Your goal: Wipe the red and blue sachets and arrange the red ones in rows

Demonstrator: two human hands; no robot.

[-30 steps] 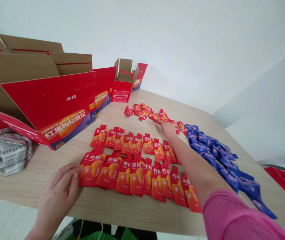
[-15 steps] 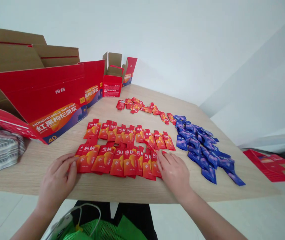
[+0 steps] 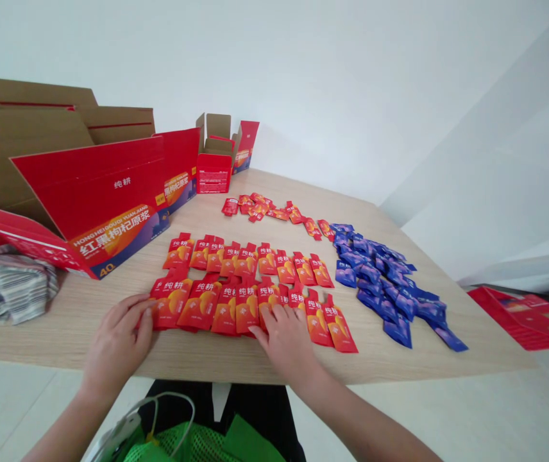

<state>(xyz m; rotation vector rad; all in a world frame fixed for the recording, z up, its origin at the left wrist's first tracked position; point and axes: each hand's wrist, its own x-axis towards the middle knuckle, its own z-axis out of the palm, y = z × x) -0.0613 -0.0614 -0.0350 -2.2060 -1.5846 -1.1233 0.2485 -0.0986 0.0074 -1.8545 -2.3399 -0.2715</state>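
And there goes the right hand (image 3: pixel 287 343), sliding left along the near row of red sachets (image 3: pixel 248 311) and uncovering the last two at the row's right end! Its fingers fan apart, flat on the packets, forearm reaching in from the near edge; the left hand (image 3: pixel 118 343) braces the row's left end, fingers slightly apart, with blue sachets (image 3: pixel 380 282) heaped to the right.

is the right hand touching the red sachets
Touching: the head view shows the right hand with its fingers lying on the front row of red sachets.
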